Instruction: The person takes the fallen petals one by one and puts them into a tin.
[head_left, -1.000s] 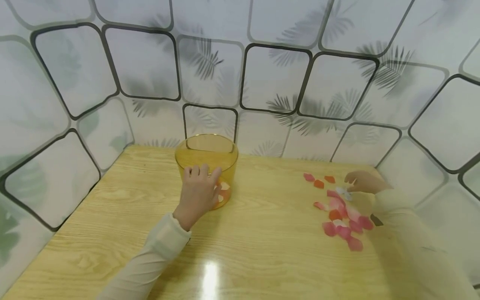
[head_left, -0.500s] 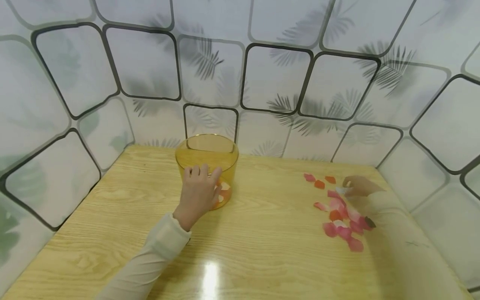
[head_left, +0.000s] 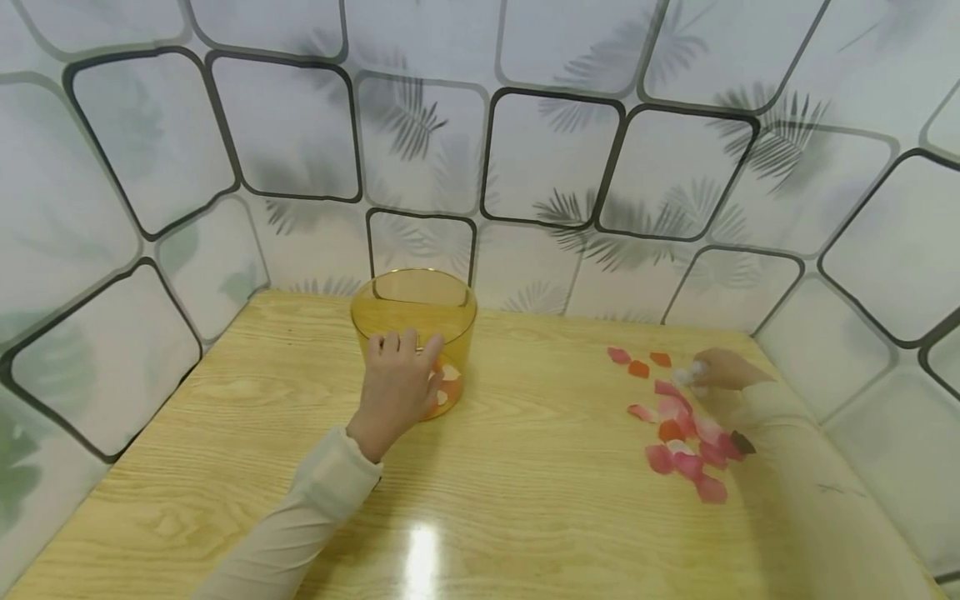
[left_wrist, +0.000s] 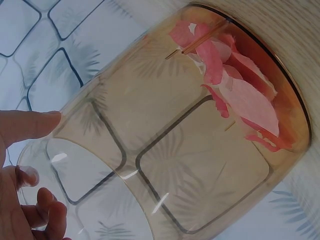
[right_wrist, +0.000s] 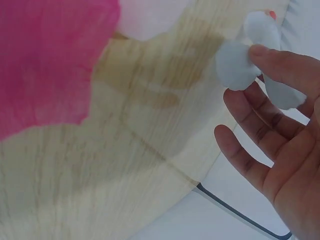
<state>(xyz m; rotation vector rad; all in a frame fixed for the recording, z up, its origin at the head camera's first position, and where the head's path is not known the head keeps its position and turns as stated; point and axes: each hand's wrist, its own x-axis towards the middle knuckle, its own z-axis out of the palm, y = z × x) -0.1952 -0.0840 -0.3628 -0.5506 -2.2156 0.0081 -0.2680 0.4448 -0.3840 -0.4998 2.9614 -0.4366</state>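
Observation:
A clear amber bucket (head_left: 454, 348) stands upright on the table. My left hand (head_left: 397, 387) holds its near rim with bent fingers; the thumb (left_wrist: 35, 124) shows in the left wrist view. Pink and pale petals (left_wrist: 250, 97) lie in the bottom of the bucket. On the right, my right hand (right_wrist: 295, 135) pinches white petals (right_wrist: 236, 66) between thumb and fingers, just above the tabletop. Beside it spreads a loose heap of pink petals (head_left: 688, 465), with a few orange and white ones among them. How many white petals are held cannot be told.
The wooden table (head_left: 540, 517) meets patterned wall covering (head_left: 555, 158) at the back and both sides. A dark petal-like piece (head_left: 742, 442) lies at the heap's right edge, close to the right sleeve (head_left: 810, 492). Several single petals (head_left: 638, 368) lie toward the back.
The right hand, over the white petals a second ago, now has them raised slightly between its fingers. The dark piece has shifted a little left. The left hand and bucket have stayed put.

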